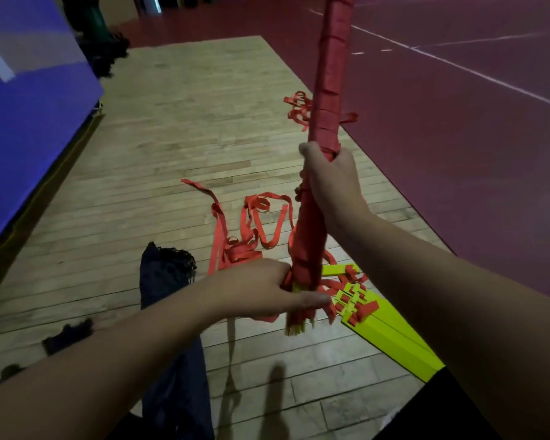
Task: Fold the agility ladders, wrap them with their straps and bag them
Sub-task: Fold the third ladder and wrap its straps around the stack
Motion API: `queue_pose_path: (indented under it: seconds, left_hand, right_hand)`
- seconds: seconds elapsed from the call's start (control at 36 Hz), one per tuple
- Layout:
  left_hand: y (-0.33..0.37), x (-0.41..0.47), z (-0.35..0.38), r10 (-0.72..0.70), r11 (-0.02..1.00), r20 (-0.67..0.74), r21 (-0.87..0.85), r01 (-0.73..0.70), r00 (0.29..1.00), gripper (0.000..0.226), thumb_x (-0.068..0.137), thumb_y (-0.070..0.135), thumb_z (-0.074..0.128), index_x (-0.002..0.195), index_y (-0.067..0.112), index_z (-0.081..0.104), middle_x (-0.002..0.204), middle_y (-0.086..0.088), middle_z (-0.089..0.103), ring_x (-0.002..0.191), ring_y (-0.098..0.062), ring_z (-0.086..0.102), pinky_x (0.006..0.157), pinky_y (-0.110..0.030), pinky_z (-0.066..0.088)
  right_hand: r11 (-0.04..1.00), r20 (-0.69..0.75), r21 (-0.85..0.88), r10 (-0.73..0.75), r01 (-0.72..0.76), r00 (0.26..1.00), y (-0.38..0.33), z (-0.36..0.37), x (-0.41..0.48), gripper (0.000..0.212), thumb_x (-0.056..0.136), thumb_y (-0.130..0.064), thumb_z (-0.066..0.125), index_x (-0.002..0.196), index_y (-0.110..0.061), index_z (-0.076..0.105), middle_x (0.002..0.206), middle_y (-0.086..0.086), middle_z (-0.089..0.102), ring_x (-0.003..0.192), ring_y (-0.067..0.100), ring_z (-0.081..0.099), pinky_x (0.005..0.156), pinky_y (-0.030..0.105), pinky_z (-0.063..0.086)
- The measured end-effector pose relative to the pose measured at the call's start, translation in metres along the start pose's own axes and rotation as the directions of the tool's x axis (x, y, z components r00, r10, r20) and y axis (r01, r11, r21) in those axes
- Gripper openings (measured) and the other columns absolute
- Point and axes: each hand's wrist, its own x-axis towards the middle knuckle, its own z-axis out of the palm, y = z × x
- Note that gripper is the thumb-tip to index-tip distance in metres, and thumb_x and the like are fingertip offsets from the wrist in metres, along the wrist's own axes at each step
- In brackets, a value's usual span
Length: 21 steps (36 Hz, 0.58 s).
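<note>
1. While the right hand (329, 185) curls its fingers round the middle of the wrapped ladder (329, 74), held upright over the floor (172, 138), the left hand (258, 290) grips its lower end.
2. Wrapping seems nearly done. Loose straps (218, 230) trail below, the second ladder (391, 335) lies folded but unwrapped, and the bag (159, 281) lies unfilled.
3. The bundle's top is cut off, and most fingertips are hidden behind it.

Indoor sports hall. Pale wooden strip floor (178, 128) underfoot, bordered on the right by a dark red court surface (458, 147) marked with white lines (458, 66). Big blue padded mat (29, 115) along the left edge. Training gear about: yellow folded ladder (391, 331) and loose red straps (251, 230) on the boards, a strap-wrapped ladder (327, 74) upright, dark bag (169, 312) beside them.
</note>
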Motion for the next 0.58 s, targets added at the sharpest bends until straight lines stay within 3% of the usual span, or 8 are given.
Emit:
queue_pose_path:
  seconds: [0.08, 0.14, 0.22, 0.28, 0.36, 0.44, 0.5, 0.58]
  left_hand:
    - [-0.001, 0.005, 0.01, 0.01, 0.995, -0.264, 0.096, 0.015, 0.965, 0.042, 0.083, 0.072, 0.058, 0.083, 0.03, 0.06, 0.076, 0.011, 0.069, 0.071, -0.001, 0.063, 0.07, -0.029, 0.055]
    - [-0.004, 0.008, 0.007, -0.011, 0.999, -0.274, 0.031, 0.021, 0.962, 0.029, 0.087, 0.058, 0.064, 0.081, 0.03, 0.059, 0.075, 0.01, 0.068, 0.069, 0.0, 0.064, 0.061, -0.02, 0.051]
    - [-0.015, 0.006, -0.014, -0.038, 0.973, -0.099, -0.231, 0.014, 0.994, 0.02, 0.087, 0.047, 0.071, 0.094, 0.034, 0.059, 0.093, 0.005, 0.071, 0.084, -0.007, 0.069, 0.074, -0.023, 0.058]
    - [-0.023, -0.002, -0.03, 0.059, 0.901, 0.018, -0.431, -0.046, 0.998, 0.032, 0.082, 0.046, 0.076, 0.107, 0.031, 0.062, 0.104, 0.001, 0.073, 0.098, -0.018, 0.071, 0.09, -0.037, 0.058]
    - [-0.031, -0.011, -0.037, 0.231, 0.766, 0.149, -0.637, -0.086, 0.961, 0.05, 0.071, 0.039, 0.077, 0.115, 0.022, 0.064, 0.109, 0.002, 0.074, 0.107, -0.02, 0.069, 0.092, -0.034, 0.055]
    - [-0.034, -0.009, -0.029, 0.317, 0.733, 0.198, -0.671, -0.107, 0.928, 0.061, 0.067, 0.04, 0.082, 0.118, 0.013, 0.062, 0.108, -0.002, 0.071, 0.106, -0.028, 0.065, 0.096, -0.044, 0.052]
    - [-0.032, -0.008, -0.025, 0.339, 0.738, 0.259, -0.67, -0.085, 0.904, 0.073, 0.065, 0.052, 0.086, 0.12, 0.011, 0.062, 0.108, -0.007, 0.069, 0.107, -0.034, 0.059, 0.102, -0.058, 0.044]
    - [-0.028, -0.009, -0.028, 0.282, 0.808, 0.395, -0.589, 0.005, 0.874, 0.08, 0.058, 0.071, 0.081, 0.117, 0.021, 0.061, 0.097, 0.002, 0.072, 0.091, -0.02, 0.066, 0.093, -0.041, 0.054]
  right_hand:
    - [0.985, -0.005, 0.093, 0.146, -0.145, 0.989, -0.002, 0.0, 0.005, 0.041, 0.089, -0.034, 0.062, 0.12, -0.011, 0.049, 0.081, 0.003, 0.054, 0.07, 0.018, 0.055, 0.07, 0.039, 0.051]
    - [0.969, 0.016, 0.15, 0.196, -0.197, 0.98, -0.004, -0.002, 0.005, 0.045, 0.087, -0.032, 0.062, 0.124, -0.01, 0.05, 0.082, 0.003, 0.054, 0.071, 0.019, 0.056, 0.071, 0.037, 0.049]
    - [0.92, 0.116, 0.329, 0.186, -0.214, 0.976, -0.01, -0.008, 0.007, 0.048, 0.075, -0.029, 0.068, 0.117, -0.01, 0.054, 0.079, 0.002, 0.056, 0.065, 0.016, 0.057, 0.063, 0.032, 0.052]
    - [0.862, 0.226, 0.451, 0.14, -0.231, 0.964, -0.014, -0.014, 0.008, 0.03, 0.079, -0.027, 0.067, 0.103, -0.013, 0.057, 0.074, 0.001, 0.058, 0.062, 0.016, 0.058, 0.061, 0.031, 0.054]
    - [0.779, 0.435, 0.516, 0.12, -0.356, 0.892, -0.017, -0.013, 0.0, 0.031, 0.087, -0.034, 0.065, 0.105, -0.009, 0.059, 0.077, 0.006, 0.058, 0.066, 0.02, 0.059, 0.065, 0.033, 0.055]
    - [0.689, 0.591, 0.529, 0.12, -0.496, 0.798, -0.015, -0.006, -0.011, 0.026, 0.082, -0.025, 0.062, 0.096, -0.003, 0.06, 0.08, 0.014, 0.059, 0.072, 0.026, 0.062, 0.072, 0.037, 0.057]
    - [0.709, 0.607, 0.479, 0.158, -0.517, 0.779, -0.014, -0.003, -0.014, 0.008, 0.088, -0.013, 0.054, 0.086, -0.005, 0.055, 0.072, 0.012, 0.056, 0.062, 0.021, 0.059, 0.06, 0.03, 0.056]
    - [0.774, 0.597, 0.367, 0.229, -0.516, 0.769, -0.013, -0.001, -0.013, 0.009, 0.093, -0.009, 0.048, 0.084, -0.009, 0.05, 0.068, 0.009, 0.053, 0.051, 0.017, 0.053, 0.051, 0.025, 0.052]
